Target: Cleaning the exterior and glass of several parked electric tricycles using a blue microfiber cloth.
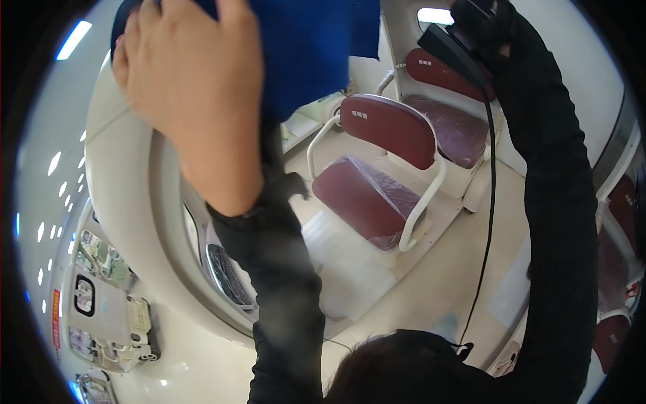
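Note:
At the upper left, my left hand (195, 81) is raised with its back toward me, lying against a blue sheet (306, 57) that hangs at the top. Its fingers stretch upward and the thumb stands apart; some tips are cut off by the frame's edge. High on the right, my right hand (481, 27), dark and apparently gloved, is closed round a black corded tool (447, 57) with a flat, wide head. A black cord (491, 202) runs down from it. What kind of tool it is cannot be made out.
A cream curved vehicle shell (134, 195) stands on my left. Inside are maroon seats (363, 202) with white armrests, partly wrapped in clear plastic. A dark-haired head (404, 370) shows at the bottom. Another small vehicle (101, 316) stands farther left.

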A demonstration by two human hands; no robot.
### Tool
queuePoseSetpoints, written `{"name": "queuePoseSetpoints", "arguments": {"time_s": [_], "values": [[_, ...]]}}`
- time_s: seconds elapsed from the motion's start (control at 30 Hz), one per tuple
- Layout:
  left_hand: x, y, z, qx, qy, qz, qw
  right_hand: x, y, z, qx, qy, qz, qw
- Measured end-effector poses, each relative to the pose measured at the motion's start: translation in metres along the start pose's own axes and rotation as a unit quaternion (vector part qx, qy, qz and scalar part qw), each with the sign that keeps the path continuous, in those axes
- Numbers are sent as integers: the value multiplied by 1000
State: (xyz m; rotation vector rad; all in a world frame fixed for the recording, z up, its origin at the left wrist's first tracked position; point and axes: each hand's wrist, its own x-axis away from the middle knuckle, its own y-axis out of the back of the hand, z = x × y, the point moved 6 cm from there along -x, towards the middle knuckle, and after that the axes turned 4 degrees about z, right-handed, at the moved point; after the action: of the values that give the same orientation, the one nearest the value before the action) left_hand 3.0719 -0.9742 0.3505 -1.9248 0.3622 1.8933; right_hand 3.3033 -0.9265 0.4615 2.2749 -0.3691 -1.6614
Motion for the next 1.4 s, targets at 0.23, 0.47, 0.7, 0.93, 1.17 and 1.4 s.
{"name": "queuePoseSetpoints", "arguments": {"time_s": [0.23, 0.47, 0.7, 0.93, 1.17, 1.4], "values": [[-72, -69, -80, -62, -46, 149, 986, 28, -5, -90, -22, -24, 3, 999], [-82, -116, -205, -76, -81, 188, 976, 60, 17, -168, 1, -18, -4, 1000], [-86, -163, -330, 24, -158, 82, 984, 120, 52, -228, 83, 24, -6, 996], [-71, -219, -450, 24, -163, 29, 986, 183, 63, -364, -72, -197, -96, 973], [-57, -289, -574, 39, -153, 66, 985, 229, 53, -513, 145, -63, -13, 987], [-44, -341, -698, 133, -282, -137, 940, 263, 50, -680, 28, -85, 111, 990]]}}
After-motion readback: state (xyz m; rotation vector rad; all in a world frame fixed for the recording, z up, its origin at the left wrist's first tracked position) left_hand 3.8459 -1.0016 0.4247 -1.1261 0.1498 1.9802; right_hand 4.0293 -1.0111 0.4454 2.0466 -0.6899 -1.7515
